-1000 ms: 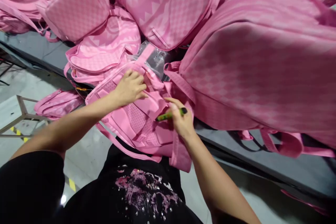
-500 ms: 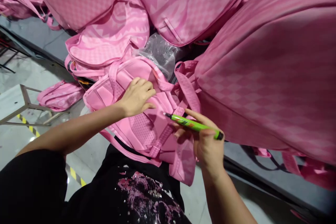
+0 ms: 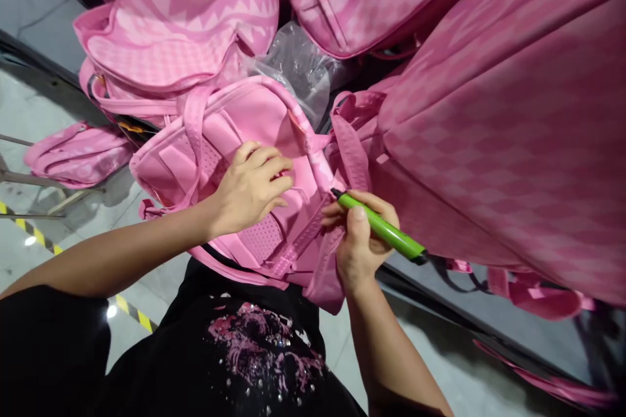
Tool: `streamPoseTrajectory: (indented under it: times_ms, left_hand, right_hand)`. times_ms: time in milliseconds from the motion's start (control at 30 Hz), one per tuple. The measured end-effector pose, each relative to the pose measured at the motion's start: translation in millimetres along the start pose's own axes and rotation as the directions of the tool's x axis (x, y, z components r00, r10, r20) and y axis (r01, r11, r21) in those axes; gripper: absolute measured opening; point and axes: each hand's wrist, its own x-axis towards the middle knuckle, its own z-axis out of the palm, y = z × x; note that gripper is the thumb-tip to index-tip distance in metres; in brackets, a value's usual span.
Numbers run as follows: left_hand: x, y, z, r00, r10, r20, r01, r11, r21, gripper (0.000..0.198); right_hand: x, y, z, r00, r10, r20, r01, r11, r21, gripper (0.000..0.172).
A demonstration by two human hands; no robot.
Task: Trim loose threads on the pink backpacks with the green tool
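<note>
A pink backpack (image 3: pixel 244 124) lies back-side up at the table edge in front of me, its padded panel and straps showing. My left hand (image 3: pixel 252 186) rests on that padded back with fingers curled and pressed onto the fabric. My right hand (image 3: pixel 359 241) is closed round a green marker pen (image 3: pixel 381 228), whose dark tip points at a pink shoulder strap (image 3: pixel 349 156) beside the backpack. The hand also touches the webbing strap below it.
Several more pink patterned backpacks (image 3: pixel 489 111) are piled over the grey table (image 3: pixel 513 332), some hanging over its edge. A clear plastic bag (image 3: pixel 298 65) sits between them. Another pink bag (image 3: pixel 78 153) lies lower left above a floor with yellow-black tape (image 3: pixel 132 313).
My right hand has turned the green marker and brought its tip up to the shoulder strap. My left hand slid slightly down the backpack's padded back. The view has shifted closer.
</note>
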Motion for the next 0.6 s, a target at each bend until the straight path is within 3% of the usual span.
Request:
streamPoseTrajectory:
  times_ms: [133,233,300,467,600]
  left_hand:
    - [1,5,1.0,0.999,0.017,-0.044,-0.02,0.996,-0.084,0.016]
    - [-1,7,0.5,0.999,0.024,-0.043,-0.028,0.996,-0.08,0.016]
    - [-2,8,2.1,0.998,0.022,-0.059,-0.026,0.998,-0.065,0.017]
    - [-4,8,9.7,0.995,0.011,-0.104,-0.016,0.999,-0.042,0.013]
    - [-4,9,12.7,0.993,0.007,-0.119,-0.012,0.999,-0.043,0.013]
  right_hand:
    - [-2,-12,16,0.994,-0.093,-0.058,0.088,0.993,-0.075,0.022]
    - [-1,-11,25,0.995,-0.094,-0.034,0.089,0.985,-0.146,0.023]
    - [-1,-7,26,0.996,-0.089,0.006,0.088,0.977,-0.194,0.022]
    - [-1,-1,19,0.971,-0.224,0.084,0.239,0.885,-0.399,0.013]
    - [2,-2,17,0.971,-0.193,0.142,0.235,0.881,-0.41,0.017]
